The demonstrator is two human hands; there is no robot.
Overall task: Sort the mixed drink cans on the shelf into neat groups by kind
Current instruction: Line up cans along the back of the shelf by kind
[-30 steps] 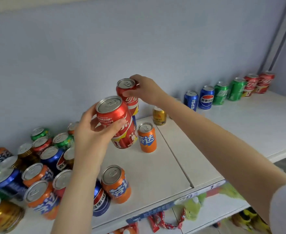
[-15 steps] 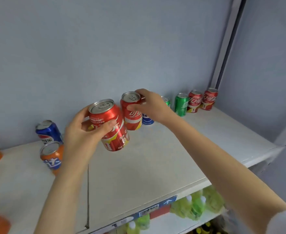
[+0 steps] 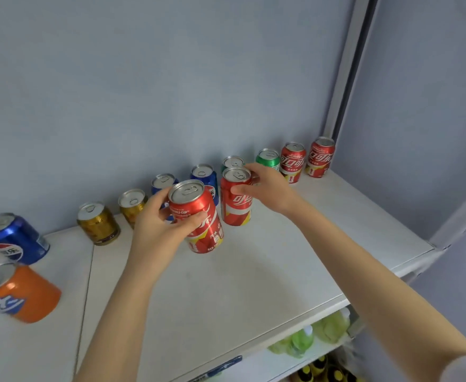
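My left hand [image 3: 161,227] grips a red cola can [image 3: 198,219] held above the white shelf [image 3: 253,271]. My right hand [image 3: 267,186] grips a second red cola can [image 3: 236,205] just to its right, low over the shelf. Along the back wall stand two red cola cans [image 3: 293,161] [image 3: 320,157] at the far right, then a green can [image 3: 267,158], another green can [image 3: 231,162] mostly hidden behind my right hand, two blue cans [image 3: 204,175] [image 3: 163,183] and two gold cans [image 3: 132,205] [image 3: 98,223].
At the left edge a blue can [image 3: 14,238] and an orange can [image 3: 16,293] stand on the neighbouring shelf board. A grey upright post [image 3: 347,64] rises at the back right corner. Green and yellow bottles [image 3: 306,340] fill the shelf below.
Both hands carried their red cans rightward along the shelf, away from the mixed pile. The view swung right, so the sorted row now lies right behind the hands.
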